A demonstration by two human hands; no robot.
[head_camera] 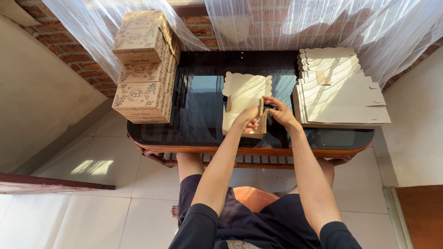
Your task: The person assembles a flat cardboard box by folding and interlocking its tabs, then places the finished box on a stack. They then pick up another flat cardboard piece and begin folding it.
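while i look straight down from the head camera, a half-folded cardboard box [244, 99] lies on the dark glass table [198, 124], in the middle, directly ahead of me. its scalloped lid flap points away from me, and the near end, with walls partly raised, sits under both of my hands. my left hand [248, 116] has its fingers curled around the near right wall of the box, gripping it. my right hand [280, 112] is just beside it, touching the same corner, thumb and forefinger pinched on a small flap; how tightly it is closed i cannot tell. the two hands almost meet over that corner.

counting: one box in hand. to my right, a single pile of flat unfolded box blanks [339, 90] lies on the table, well apart from the hands; the sheets are too thin to count. to my left, at the table's far corner, stand finished printed boxes [143, 69], stacked in tiers; i can see four fronts, with more behind that i cannot count. sheer white curtain [323, 23] hangs over a brick wall [76, 55] behind the table
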